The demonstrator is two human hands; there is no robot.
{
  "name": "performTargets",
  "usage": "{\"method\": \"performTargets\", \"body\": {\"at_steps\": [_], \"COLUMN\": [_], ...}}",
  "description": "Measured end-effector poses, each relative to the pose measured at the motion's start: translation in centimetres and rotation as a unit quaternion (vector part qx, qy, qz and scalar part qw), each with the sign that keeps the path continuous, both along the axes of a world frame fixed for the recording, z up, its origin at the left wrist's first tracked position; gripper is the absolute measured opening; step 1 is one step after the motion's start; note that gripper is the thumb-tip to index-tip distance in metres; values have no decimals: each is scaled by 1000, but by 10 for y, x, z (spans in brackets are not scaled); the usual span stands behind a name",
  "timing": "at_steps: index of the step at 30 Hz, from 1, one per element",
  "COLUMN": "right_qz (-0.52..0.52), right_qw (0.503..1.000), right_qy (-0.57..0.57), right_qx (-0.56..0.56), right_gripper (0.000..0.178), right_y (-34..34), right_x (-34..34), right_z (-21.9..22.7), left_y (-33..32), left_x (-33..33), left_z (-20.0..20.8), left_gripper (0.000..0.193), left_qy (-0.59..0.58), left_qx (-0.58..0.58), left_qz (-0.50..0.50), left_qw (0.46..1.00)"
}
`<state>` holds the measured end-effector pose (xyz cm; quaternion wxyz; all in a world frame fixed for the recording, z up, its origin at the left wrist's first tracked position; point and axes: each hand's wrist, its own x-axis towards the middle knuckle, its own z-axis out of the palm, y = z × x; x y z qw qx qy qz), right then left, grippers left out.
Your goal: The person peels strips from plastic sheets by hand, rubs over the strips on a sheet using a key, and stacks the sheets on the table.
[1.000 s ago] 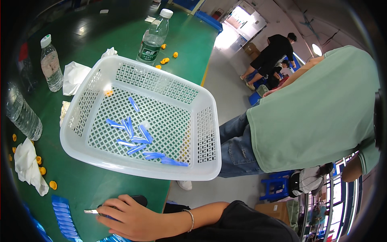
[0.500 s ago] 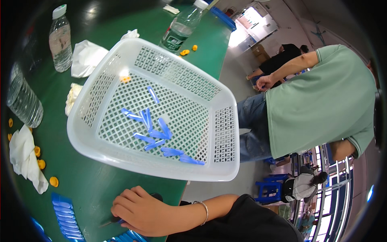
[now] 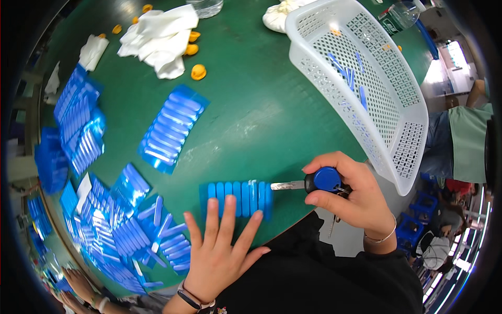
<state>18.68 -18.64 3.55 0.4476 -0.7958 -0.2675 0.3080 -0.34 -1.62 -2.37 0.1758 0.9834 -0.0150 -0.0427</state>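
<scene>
My left hand [image 3: 219, 256] lies flat with its fingers spread, the fingertips resting on a blue pack [image 3: 246, 198] of long, narrow blue pieces lined up side by side. Between thumb and fingers, my right hand [image 3: 363, 196] grips a key [image 3: 288, 186] with a round blue-and-black head. The key's metal blade points left, and its tip meets the right end of the pack. Below that hand dangles another key [image 3: 331, 226]. A similar blue pack [image 3: 172, 128] lies alone farther up the table.
Many blue packs are heaped [image 3: 117, 227] at the left. A white perforated basket [image 3: 334, 86] with loose blue pieces stands at the right. Crumpled white tissue [image 3: 157, 39], orange caps [image 3: 198, 72] and a bottle [image 3: 400, 18] lie or stand farther back. Another person's hands [image 3: 78, 285] show at lower left.
The view has swung down and left, so the basket now appears farther right. My left hand has come into view on a pack. My right hand now shows a key against that pack.
</scene>
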Motion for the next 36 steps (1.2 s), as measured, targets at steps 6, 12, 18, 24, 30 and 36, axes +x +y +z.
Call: {"method": "performTargets", "body": {"at_steps": [6, 12, 18, 24, 30, 36], "right_qz": [47, 132, 189, 270, 255, 282], "right_qw": [991, 975, 953, 927, 923, 910], "right_qy": [-125, -169, -231, -258, -288, -304], "right_qx": [5, -61, -45, -40, -25, -14], "right_gripper": [25, 16, 18, 15, 16, 18], "right_y": [5, 18, 35, 39, 49, 54], "right_x": [-17, -17, -7, -3, 0, 7], "right_z": [-2, -16, -27, -26, -31, -33], "left_y": [-16, -21, -20, -20, -20, -19], "left_x": [2, -4, -4, -1, -2, -2], "left_z": [8, -8, -6, -6, -4, -5], "left_gripper": [71, 70, 73, 81, 83, 85], "left_qy": [42, -15, 10, 22, 43, 40], "left_qx": [-19, -20, -48, -40, -51, -65], "left_qz": [18, 16, 43, 38, 37, 40], "left_qw": [999, 1000, 998, 998, 997, 996]}}
